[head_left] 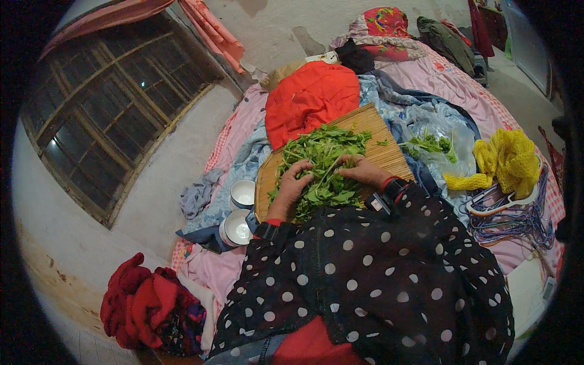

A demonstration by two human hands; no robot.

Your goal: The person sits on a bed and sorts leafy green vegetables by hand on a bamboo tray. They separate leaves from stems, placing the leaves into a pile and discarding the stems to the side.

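A heap of leafy greens (331, 188) with pale stems covers much of a slatted bamboo board (389, 143) in front of me. At the left of the heap, my left hand (295, 182) has its fingers bent together over some of the greens; its fingertips partly disappear among the leaves. My right hand (364, 170), on the heap's right side, pinches thin stems between thumb and fingers. The two hands are a short way apart, with stems and leaves between them. A small dark box (378, 204) lies at the board's edge below my right wrist.
Two white bowls (243, 193) stand left of the board. On the right are a clear plastic bag with greens (431, 145), a yellow net (511, 161) and a bundle of hangers (511, 219). Red cloth (316, 94) lies beyond. Red clothing (146, 304) is piled at lower left.
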